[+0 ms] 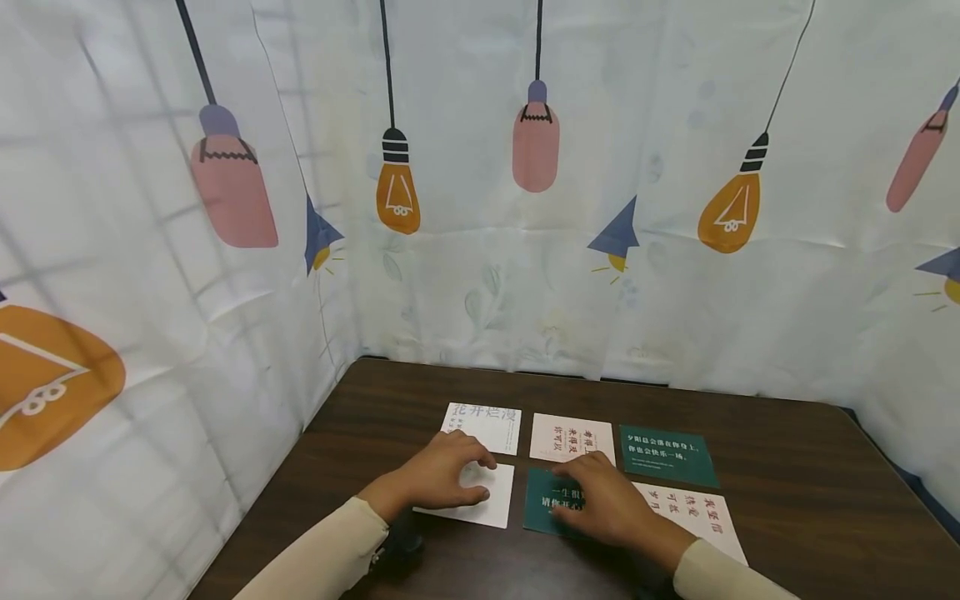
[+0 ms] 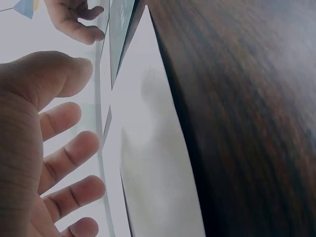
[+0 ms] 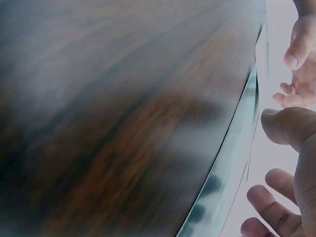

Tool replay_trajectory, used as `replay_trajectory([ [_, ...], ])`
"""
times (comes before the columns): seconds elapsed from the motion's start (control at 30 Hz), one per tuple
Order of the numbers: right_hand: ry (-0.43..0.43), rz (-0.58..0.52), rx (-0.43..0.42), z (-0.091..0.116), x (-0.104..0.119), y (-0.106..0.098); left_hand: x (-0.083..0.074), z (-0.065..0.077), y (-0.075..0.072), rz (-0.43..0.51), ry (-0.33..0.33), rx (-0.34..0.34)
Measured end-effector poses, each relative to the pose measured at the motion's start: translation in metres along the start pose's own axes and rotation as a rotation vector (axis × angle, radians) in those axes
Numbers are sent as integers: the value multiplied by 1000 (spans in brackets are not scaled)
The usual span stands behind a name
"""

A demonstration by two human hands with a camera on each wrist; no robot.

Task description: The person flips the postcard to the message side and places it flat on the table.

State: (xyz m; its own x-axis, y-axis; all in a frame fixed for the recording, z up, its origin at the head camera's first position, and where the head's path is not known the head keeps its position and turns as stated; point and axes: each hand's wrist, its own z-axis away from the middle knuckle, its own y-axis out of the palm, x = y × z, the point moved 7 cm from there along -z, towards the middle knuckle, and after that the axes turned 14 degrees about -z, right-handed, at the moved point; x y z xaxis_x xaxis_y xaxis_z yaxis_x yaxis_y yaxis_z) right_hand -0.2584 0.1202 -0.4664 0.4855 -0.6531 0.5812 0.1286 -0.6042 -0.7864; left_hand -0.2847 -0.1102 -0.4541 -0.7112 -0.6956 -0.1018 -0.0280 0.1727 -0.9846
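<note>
Six cards lie in two rows on the dark wooden table. My left hand [image 1: 447, 472] hovers over the near-left white card [image 1: 491, 502], fingers spread and bent, nothing between them; the left wrist view shows the thumb and fingertips clear of that card. Over the near green card [image 1: 542, 504] is my right hand [image 1: 609, 502], its fingers loosely bent and holding nothing. It partly hides this card's white lettering. The far row has a white card with grey lettering [image 1: 491, 427], a pale pink card with red lettering [image 1: 572, 437] and a green card [image 1: 667, 455].
At the near right lies another pale pink card [image 1: 701, 518], partly behind the right hand. The brown table [image 1: 810, 467] extends around the cards. Pale curtains [image 1: 480, 275] printed with lamps and bulbs stand along the table's back and left side.
</note>
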Motion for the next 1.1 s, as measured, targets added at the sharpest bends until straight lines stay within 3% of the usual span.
replay_trajectory([
  [0.67,27,7,10,14,-16,-12,-22,-14,5,-79,17,-19],
  [1.1,37,8,18,20,-22,-19,-31,-21,10,-89,-6,2],
])
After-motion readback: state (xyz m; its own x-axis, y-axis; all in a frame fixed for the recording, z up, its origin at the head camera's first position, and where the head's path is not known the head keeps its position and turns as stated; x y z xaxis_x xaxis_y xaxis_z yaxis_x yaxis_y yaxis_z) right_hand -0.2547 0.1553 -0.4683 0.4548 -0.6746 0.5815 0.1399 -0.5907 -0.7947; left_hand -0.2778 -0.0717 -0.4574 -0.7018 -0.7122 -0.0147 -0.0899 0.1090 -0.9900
